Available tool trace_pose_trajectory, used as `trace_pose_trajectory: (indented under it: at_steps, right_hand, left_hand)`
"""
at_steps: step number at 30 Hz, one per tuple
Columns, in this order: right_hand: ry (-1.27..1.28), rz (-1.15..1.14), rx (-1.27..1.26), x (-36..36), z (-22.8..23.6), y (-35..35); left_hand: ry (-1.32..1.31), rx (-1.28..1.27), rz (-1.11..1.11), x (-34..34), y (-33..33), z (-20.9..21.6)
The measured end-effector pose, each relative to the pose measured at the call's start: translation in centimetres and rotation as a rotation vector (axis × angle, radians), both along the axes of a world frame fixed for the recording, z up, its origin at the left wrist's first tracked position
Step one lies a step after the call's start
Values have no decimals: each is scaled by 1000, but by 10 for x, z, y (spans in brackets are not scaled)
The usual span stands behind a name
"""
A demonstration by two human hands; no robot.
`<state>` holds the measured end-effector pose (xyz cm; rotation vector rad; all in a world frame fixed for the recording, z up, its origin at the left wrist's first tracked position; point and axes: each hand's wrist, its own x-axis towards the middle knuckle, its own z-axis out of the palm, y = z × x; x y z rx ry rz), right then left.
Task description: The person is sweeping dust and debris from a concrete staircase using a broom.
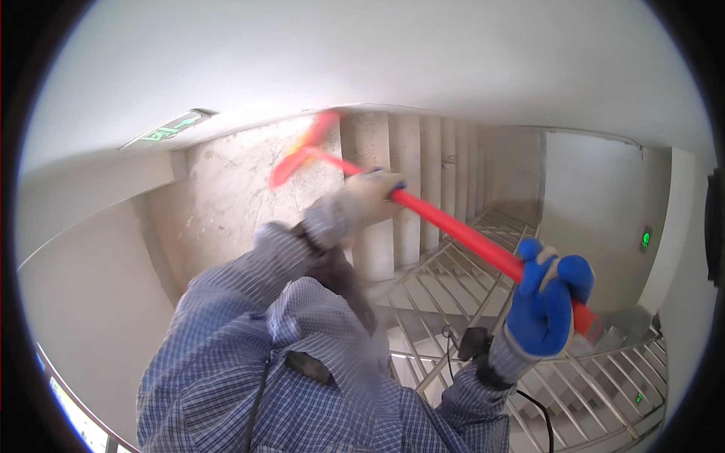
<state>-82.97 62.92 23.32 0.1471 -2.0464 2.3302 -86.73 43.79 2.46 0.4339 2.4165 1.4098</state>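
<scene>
A broom with a long red handle (462,232) slants across the view from far left to near right. Its red and yellow head (306,149) is smeared by motion over the landing floor, so bristles cannot be made out. My left hand (370,198), in a pale-backed work glove, is closed round the handle nearer the head. Lower down, my right hand (540,302) grips the handle near its end, the blue coated side of the glove showing and the fingers curled. Both forearms wear checked blue sleeves with grey cuffs.
Stairs (404,151) run beside the scuffed landing floor (226,196). Metal railings (445,294) stand below and right of my hands. White walls close in; a green lit sign (168,130) hangs upper left. A dark cable (545,415) hangs near my right forearm.
</scene>
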Motion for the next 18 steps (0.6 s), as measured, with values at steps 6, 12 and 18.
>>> trace_pose_trajectory:
  at_steps: [6, 12, 18]
  right_hand:
    - [-734, 268, 74, 29, -137, -98]
    - [-522, 32, 66, 46, -112, -48]
    - [-221, -187, 491, 18, -31, 4]
  left_hand:
    - [-229, -294, 659, 102, -196, -175]
    - [-1056, 942, 951, 81, -40, -250]
    - [-107, 107, 139, -11, 104, -131]
